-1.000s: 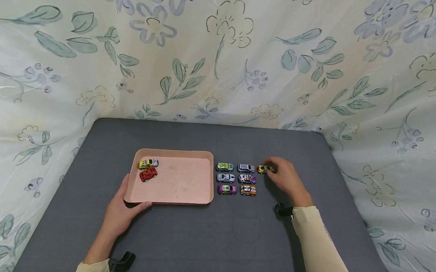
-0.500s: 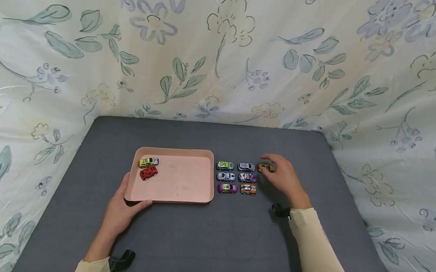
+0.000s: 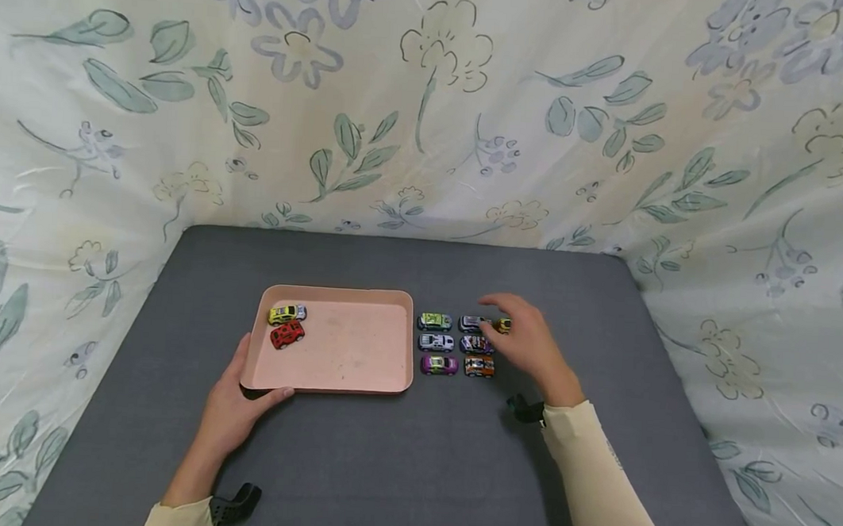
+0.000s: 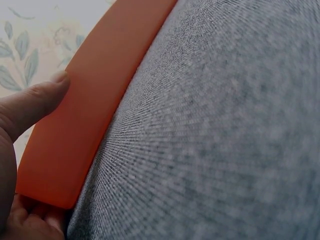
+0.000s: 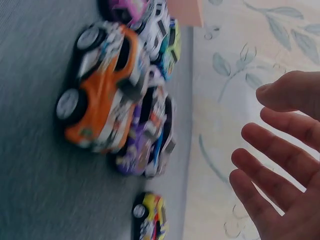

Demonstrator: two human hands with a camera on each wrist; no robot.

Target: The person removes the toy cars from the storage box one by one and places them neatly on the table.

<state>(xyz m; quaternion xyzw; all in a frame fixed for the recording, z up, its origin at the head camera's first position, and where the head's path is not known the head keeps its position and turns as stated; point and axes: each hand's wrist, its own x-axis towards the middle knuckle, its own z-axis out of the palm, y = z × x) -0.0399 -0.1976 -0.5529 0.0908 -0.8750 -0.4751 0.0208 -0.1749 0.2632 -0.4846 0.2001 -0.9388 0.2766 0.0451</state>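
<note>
Head view: left hand (image 3: 233, 408) on pink tray (image 3: 353, 340), right hand (image 3: 532, 342) above cars (image 3: 471, 346)

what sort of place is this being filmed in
Probably a small tabletop filming spot, though the wider room is out of view: a dark gray table backed by flower-printed cloth, with toy cars lined up beside a pink tray.
</note>
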